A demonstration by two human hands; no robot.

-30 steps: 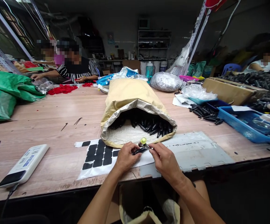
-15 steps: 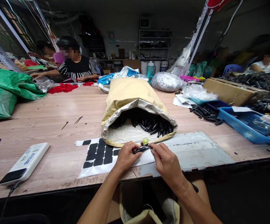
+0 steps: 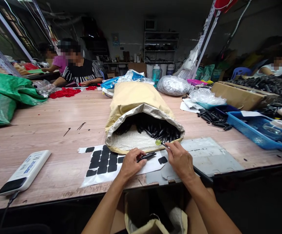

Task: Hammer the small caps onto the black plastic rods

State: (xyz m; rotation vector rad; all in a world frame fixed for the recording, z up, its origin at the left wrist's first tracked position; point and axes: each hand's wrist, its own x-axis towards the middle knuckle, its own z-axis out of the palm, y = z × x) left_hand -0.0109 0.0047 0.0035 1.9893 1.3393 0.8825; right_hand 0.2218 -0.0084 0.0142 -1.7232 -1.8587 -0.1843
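Observation:
A slim black pen-like piece (image 3: 147,156) is pinched in my left hand (image 3: 131,163), pointing right over a white sheet. My right hand (image 3: 180,160) grips a small tool with a round yellow-green end (image 3: 158,142), held just in front of the sack mouth. Many black pieces (image 3: 157,129) lie inside the open yellow sack (image 3: 141,94). To the left of my left hand, black square stickers (image 3: 103,159) sit on white backing. One black square (image 3: 162,160) lies between my hands.
A white device with a cable (image 3: 25,170) lies at left. Green sacks (image 3: 1,97) are far left, a blue tray (image 3: 260,133) right. Two people sit back left (image 3: 79,70), another far right. An open sack (image 3: 155,226) is below the table edge.
My right hand has moved right, taking the round-ended tool away from the black piece, and the black square between my hands now shows. The left hand has barely moved.

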